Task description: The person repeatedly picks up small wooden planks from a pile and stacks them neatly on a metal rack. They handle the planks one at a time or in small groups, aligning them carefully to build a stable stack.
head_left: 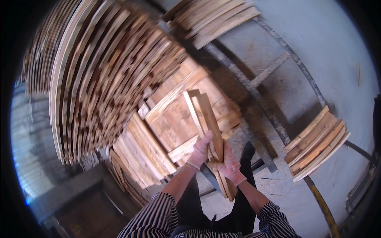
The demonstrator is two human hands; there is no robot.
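Observation:
Two or so wooden boards (209, 119), stacked face to face, are held out before my body, tilted with their far ends toward the plank stack. My left hand (201, 150), in a pale pinkish work glove, wraps the boards' left side near mid-length. Lower down, my right hand (229, 163), gloved the same way, grips them from the right. The fingertips of both hands are partly hidden by the wood. Just beyond the boards lies a low pile with broad flat panels (170, 127) on top.
A tall stack of planks (103, 75) rises at the left. A metal frame (254, 85) stands at the right, with boards (317, 142) on its near end and more boards (214, 20) at its far end. A yellow-marked bar (320, 204) runs along the lower right.

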